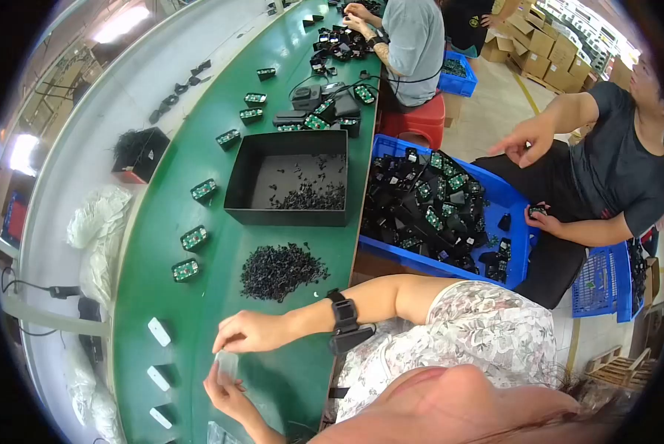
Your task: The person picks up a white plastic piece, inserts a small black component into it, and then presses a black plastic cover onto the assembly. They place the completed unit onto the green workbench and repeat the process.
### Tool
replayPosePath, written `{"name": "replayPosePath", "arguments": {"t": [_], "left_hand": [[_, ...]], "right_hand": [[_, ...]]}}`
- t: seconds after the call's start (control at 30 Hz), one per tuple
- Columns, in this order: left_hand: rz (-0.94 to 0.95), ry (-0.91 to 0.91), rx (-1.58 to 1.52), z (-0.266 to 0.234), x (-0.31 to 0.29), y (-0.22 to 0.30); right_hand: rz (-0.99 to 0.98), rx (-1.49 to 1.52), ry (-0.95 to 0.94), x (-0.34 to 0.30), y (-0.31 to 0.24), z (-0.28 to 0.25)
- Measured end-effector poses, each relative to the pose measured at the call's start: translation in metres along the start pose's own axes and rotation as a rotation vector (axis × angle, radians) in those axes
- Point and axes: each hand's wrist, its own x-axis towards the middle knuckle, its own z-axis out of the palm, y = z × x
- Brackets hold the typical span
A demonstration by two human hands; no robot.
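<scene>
My left hand (230, 398) grips a small pale, translucent rectangular piece (227, 364) between thumb and fingers, just above the green work surface (280, 370). Right at the piece's upper end, my right hand (250, 332) has its fingertips pinched together. Whatever those fingertips hold is too small to make out. A black strap with a small device (347, 325) is around my right wrist. Beside my right forearm lies a loose heap of tiny black parts (282, 271). White-faced blocks (159, 332) stand spaced along the surface beyond my hands.
A black open box (286, 217) holds more tiny parts. Black units with green circuit boards (185, 270) line the belt. A blue crate (521, 255) full of black housings stands alongside, where a co-worker (617, 159) sits. Another person (413, 55) works farther along.
</scene>
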Motion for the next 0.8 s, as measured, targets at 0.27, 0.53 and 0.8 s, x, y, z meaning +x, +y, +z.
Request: {"name": "replayPosePath", "arguments": {"t": [0.27, 0.53, 0.8], "left_hand": [[0.227, 0.239, 0.087, 0.000, -0.013, -0.005], [0.188, 0.105, 0.091, -0.003, -0.023, -0.014], [0.059, 0.090, 0.017, -0.001, -0.017, -0.010]], "right_hand": [[0.139, 0.149, -0.244, 0.013, 0.010, 0.050], [0.409, 0.283, -0.367, 0.008, 0.020, 0.044], [0.155, -0.081, -0.175, 0.007, 0.015, 0.038]]}}
